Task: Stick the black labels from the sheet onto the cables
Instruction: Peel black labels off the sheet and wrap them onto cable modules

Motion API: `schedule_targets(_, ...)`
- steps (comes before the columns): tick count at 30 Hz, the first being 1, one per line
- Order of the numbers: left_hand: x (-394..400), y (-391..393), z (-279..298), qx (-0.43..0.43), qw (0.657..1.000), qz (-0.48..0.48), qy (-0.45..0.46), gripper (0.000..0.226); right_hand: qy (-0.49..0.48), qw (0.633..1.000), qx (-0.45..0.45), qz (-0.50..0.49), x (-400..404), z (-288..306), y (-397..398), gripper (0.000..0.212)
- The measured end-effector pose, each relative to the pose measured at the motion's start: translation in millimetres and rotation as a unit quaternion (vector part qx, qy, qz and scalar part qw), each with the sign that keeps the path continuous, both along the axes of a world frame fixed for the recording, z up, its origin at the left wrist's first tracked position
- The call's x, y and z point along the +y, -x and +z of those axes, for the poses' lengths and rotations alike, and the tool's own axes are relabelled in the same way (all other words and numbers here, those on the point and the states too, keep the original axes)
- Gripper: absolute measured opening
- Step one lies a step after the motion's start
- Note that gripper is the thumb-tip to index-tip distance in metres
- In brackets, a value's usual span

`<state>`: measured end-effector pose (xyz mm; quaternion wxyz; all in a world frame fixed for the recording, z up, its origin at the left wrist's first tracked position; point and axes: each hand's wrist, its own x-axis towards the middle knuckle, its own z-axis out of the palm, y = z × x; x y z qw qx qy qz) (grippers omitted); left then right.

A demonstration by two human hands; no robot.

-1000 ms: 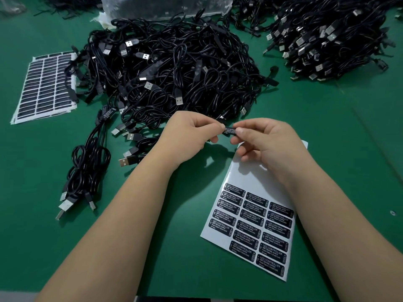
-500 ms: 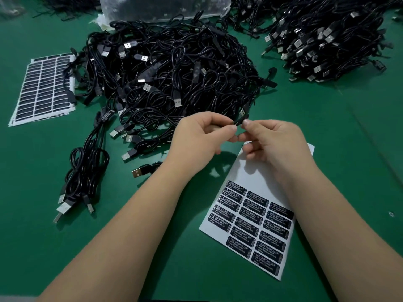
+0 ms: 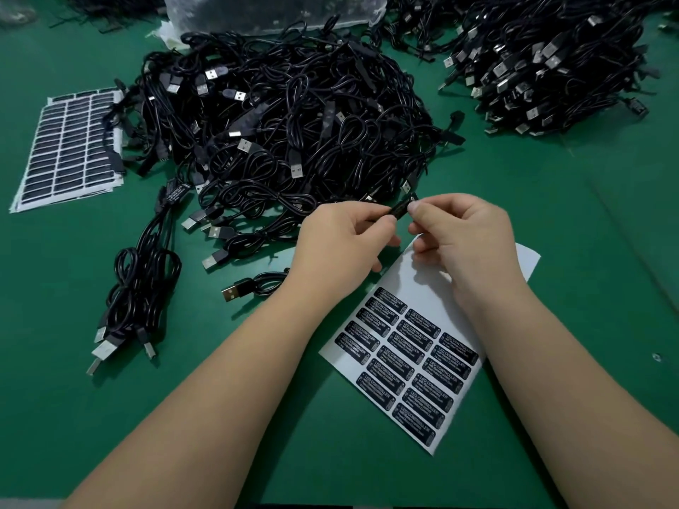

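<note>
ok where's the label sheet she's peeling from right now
The label sheet lies flat on the green table, right of centre, partly under the right hand and forearm.

left hand (image 3: 343, 238) pinching, right hand (image 3: 464, 235) pinching, fingertips nearly meeting

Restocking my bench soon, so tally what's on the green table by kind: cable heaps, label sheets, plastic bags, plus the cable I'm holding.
Cable heaps: 3, namely centre heap, right heap, small left bundle; more at the far edge is cut off.
Label sheets: 2, namely part-used sheet, left stack counted as one.
Plastic bag: 1
Held cable: 1
Total: 7
</note>
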<state>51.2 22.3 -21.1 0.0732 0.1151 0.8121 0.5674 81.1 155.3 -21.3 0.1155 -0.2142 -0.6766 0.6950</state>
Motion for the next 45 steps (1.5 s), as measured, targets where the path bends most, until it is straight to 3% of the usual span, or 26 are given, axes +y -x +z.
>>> schedule_targets(11, -2.0, 1.0, 7.5, -0.028, 0.999, 0.012, -0.015, 0.025, -0.098, 0.990, 0.101, 0.031, -4.8, 2.7, -6.8, 0.020)
schedule_targets(18, -1.7, 1.0, 5.4, -0.033, 0.999, 0.009, -0.012, 0.026, -0.100, 0.992, 0.079, 0.009, 1.0, -0.2, -3.3, 0.012)
schedule_targets(25, -1.1, 3.0, 2.0, -0.041, 0.999, 0.003, -0.006, 0.026, -0.047, 0.995, 0.082, -0.030, 4.2, 2.9, -0.2, 0.012)
schedule_targets(29, -4.7, 7.4, 3.3, -0.072, 0.997, -0.033, -0.019, 0.019, 0.020, 0.998, 0.061, 0.006, 7.0, 2.4, 0.8, 0.011)
schedule_targets(33, -9.4, 13.0, 6.7, -0.123, 0.989, -0.063, -0.057, 0.020, 0.010, 0.999, 0.026, 0.037, 8.6, -0.8, 1.8, 0.012)
schedule_targets(45, -8.8, 13.2, 6.2, -0.131, 0.987, -0.066, -0.059, 0.022, 0.041, 0.999, 0.023, 0.003, 9.1, -8.5, 5.8, 0.006)
